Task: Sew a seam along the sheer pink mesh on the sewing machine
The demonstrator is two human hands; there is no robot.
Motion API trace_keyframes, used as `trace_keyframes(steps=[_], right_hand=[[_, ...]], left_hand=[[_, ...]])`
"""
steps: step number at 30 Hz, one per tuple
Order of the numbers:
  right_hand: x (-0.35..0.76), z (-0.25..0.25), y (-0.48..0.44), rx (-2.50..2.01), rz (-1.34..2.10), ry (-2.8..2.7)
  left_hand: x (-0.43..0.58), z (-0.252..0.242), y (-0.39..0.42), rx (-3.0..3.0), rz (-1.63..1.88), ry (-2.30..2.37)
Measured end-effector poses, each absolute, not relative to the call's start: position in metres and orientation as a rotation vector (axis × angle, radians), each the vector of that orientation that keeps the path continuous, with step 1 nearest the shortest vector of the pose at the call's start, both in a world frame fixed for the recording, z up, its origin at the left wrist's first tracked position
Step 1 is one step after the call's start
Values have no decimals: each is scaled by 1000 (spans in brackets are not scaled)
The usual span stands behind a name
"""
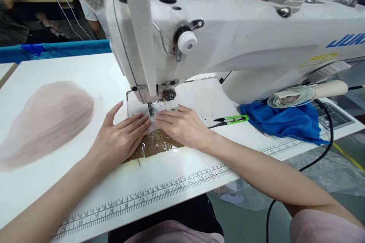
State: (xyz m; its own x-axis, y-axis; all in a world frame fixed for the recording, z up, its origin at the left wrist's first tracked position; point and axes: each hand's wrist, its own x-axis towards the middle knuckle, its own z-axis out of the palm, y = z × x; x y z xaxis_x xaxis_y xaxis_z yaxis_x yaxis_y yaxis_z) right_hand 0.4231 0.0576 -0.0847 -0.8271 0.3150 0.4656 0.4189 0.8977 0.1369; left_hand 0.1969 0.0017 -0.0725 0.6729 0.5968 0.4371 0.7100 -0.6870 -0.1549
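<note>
My left hand (118,136) lies flat to the left of the presser foot (151,110), its thumb spread away from the other fingers. From the other side my right hand (184,127) rests palm down, with its fingers stretched toward the foot. Between both sets of fingertips is a small bit of sheer, pale fabric (152,126) under the needle area; most of it is hidden. A brown, shiny taped patch (161,142) shows below the hands. The white sewing machine (228,34) stands over them.
Sheer pinkish fabric (54,117) is spread at the left. On the right are green thread snips (232,120), blue cloth (285,121) and a coiled pale cord (293,97). A printed ruler (154,195) runs along the table's front edge. Other people sit beyond.
</note>
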Motion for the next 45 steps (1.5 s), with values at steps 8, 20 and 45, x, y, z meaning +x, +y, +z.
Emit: trace_keyframes(steps=[8, 20, 45], right_hand=[[421, -86, 59, -566, -282, -2641], [417, -84, 62, -614, -234, -2651], [416, -84, 64, -689, -325, -2622]], left_hand=[[197, -74, 6, -2579, -533, -1039], [195, -76, 11, -2575, -526, -1083], [196, -74, 5, -2415, -387, -1227]])
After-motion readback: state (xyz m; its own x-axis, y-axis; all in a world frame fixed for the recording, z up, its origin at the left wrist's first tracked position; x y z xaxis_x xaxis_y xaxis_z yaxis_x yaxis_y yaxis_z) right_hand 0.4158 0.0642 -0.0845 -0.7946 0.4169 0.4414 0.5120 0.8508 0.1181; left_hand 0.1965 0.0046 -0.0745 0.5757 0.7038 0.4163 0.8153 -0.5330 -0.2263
